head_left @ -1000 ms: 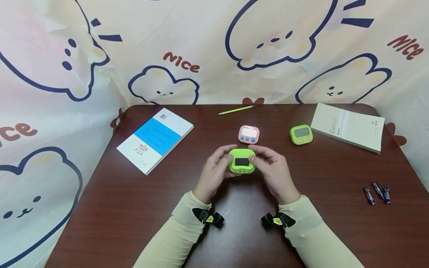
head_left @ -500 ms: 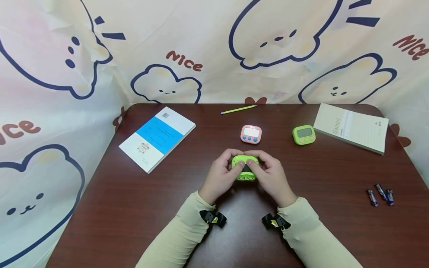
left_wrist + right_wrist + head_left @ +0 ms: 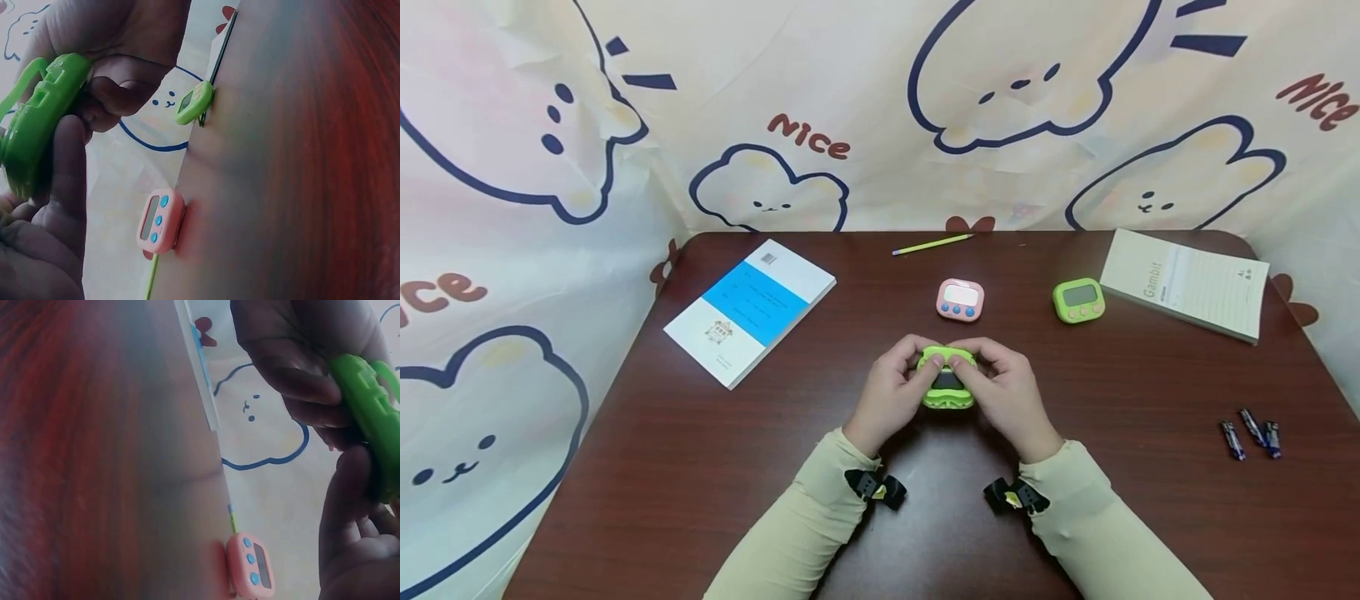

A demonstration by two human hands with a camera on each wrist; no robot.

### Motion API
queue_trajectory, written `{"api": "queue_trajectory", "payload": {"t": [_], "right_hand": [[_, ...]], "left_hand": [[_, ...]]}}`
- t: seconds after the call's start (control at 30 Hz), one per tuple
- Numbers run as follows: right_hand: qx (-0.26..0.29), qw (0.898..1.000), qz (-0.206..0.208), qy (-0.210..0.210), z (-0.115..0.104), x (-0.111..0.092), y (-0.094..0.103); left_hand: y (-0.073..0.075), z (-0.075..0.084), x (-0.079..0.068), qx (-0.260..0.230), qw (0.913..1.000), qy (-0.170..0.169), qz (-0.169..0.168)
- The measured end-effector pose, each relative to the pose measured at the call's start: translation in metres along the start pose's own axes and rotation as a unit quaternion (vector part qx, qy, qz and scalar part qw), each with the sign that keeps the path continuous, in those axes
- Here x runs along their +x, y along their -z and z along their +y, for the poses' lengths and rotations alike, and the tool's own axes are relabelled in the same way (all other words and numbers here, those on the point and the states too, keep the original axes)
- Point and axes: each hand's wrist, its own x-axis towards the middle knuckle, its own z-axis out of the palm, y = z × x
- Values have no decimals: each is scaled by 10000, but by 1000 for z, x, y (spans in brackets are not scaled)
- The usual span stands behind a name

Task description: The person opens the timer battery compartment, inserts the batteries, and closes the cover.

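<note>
Both hands grip one green timer over the middle of the table. My left hand has its left side, thumb bent over the upper face and fingers behind. On the other side, my right hand mirrors that hold, the two thumb tips nearly meeting. Between and below the thumbs a dark rectangle shows on the face. From the left wrist, the timer's notched edge shows, with a thin green flap standing out from the body. The thumbs hide part of the timer's face.
Beyond the hands stands a pink timer, with a pencil behind it. A second green timer is next to a notepad. Three batteries lie at right, a blue-and-white book at left.
Both hands have drawn the green timer slightly nearer to the body and tilted it. The thumbs have moved inward over its face, close together. In the last half second little has changed.
</note>
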Motion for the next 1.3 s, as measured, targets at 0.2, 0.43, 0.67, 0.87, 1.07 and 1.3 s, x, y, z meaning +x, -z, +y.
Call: {"api": "queue_trajectory", "payload": {"t": [0.2,0.43,0.67,0.87,1.07,1.3], "right_hand": [[114,9993,238,-277,-4,4,8],[382,9989,275,-50,-11,8,18],[566,9975,389,-150,-17,9,32],[226,9984,382,-341,-17,12,46],[11,9985,362,-399,-17,14,58],[-919,9947,103,-452,-25,12,72]], "left_hand": [[8,4,1,-1075,9877,257,-1111],[10,3,3,-988,9842,274,-1444],[12,3,3,-1238,9810,125,-1491],[14,4,3,-1242,9826,116,-1378],[19,3,5,-1136,9855,44,-1262],[23,5,6,-1152,9870,6,-1118]]}}
